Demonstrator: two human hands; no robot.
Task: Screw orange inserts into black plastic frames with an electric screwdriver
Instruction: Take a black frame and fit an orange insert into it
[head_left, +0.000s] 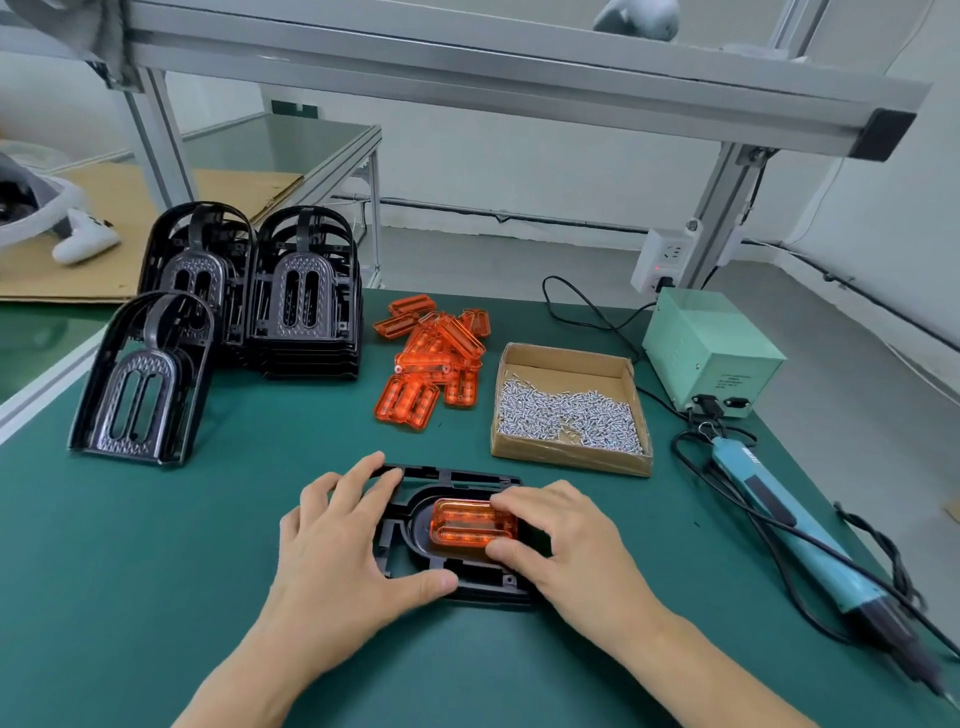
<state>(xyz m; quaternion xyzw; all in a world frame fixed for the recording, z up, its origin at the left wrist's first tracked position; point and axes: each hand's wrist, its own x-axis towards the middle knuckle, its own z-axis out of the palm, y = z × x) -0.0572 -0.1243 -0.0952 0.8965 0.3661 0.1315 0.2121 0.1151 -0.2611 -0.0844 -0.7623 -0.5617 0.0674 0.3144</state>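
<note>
A black frame (457, 525) lies flat on the green mat (156, 545), near the front edge of the bench, with an orange insert (470, 522) seated in its oval recess. The left hand (343, 540) rests spread over the frame's left end, fingers straight and thumb along the near rail, covering that end. The right hand (561, 540) pinches the insert between fingertips and thumb, and hides the frame's right end. Behind, loose orange inserts (431, 364) lie heaped; their count is not discernible. Stacked black frames (306, 296) stand to the left, the rear ones largely obscured. A cardboard tray (566, 364) holds small screws (566, 415). The electric screwdriver (810, 551) lies at the right, apart from both hands, its bit end cut off by the picture edge. Its cable runs to a green power box (711, 353).
</note>
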